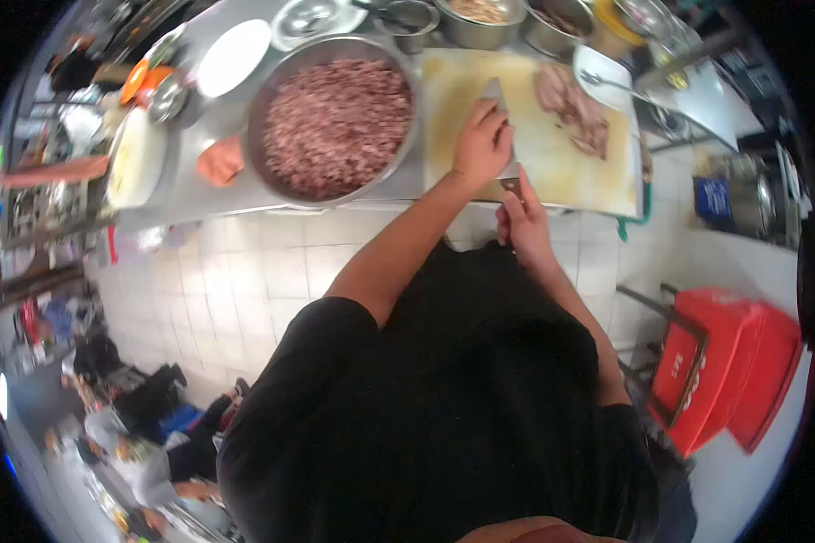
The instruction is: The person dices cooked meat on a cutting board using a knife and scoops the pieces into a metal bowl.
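Observation:
My right hand (pixel 527 226) is wrapped around the dark handle of a kitchen knife (pixel 512 171) at the front edge of a cutting board (pixel 453 77). The blade points away from me, and its tip shows beyond my left hand (pixel 482 145). Bent fingers of that left hand close over the blade's middle, hiding part of it. To the right on the board lies a pile of pale brownish-pink meat pieces (pixel 572 104), apart from both hands. A large metal bowl (pixel 254 149) full of small diced reddish-pink pieces (pixel 335 127) stands left of the board.
Metal pots (pixel 484 32) line the back. A white dish (pixel 604 77) with a utensil overlaps the board's far right corner. Left are a white plate (pixel 234 58) and a crumpled orange-pink cloth-like item (pixel 220 161). A red bin (pixel 711 366) stands right; people (pixel 145 452) are behind left.

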`<state>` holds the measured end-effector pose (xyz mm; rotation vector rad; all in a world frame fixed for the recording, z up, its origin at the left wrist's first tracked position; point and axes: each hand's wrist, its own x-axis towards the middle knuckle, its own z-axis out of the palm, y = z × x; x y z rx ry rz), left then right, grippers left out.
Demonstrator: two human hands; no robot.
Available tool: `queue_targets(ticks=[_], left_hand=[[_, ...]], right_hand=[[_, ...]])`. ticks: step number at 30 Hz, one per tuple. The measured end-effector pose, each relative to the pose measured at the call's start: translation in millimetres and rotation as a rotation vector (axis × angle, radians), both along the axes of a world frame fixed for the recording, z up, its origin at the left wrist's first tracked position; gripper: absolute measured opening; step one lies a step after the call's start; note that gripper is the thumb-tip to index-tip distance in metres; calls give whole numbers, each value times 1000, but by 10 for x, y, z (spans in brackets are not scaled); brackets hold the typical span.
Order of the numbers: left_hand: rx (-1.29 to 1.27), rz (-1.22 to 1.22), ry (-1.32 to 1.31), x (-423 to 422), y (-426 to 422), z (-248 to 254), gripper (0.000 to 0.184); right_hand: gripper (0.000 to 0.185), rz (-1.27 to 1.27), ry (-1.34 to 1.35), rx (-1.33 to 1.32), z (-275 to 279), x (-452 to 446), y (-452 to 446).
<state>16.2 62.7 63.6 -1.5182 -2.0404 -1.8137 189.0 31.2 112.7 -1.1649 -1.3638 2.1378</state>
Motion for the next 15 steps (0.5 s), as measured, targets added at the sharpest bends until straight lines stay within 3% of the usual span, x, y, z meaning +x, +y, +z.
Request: queue_targets(ticks=[7,10,12,13,15], left_hand=[[73,350,184,-1040,-741,813,22],[122,421,281,-1602,-1135,837,20],[-4,483,228,-1821,-1332,849,20],[-71,549,372,-1967,-1411,785,20],[-89,513,325,-2105,-1515,777,21]], right_hand=[[60,361,68,186,844,-860,-132],[59,462,86,301,787,-1211,-212],[59,407,131,416,846,-1183,-248],[60,360,157,554,731,-1133,-181],[62,239,178,839,505,-1024,-55]])
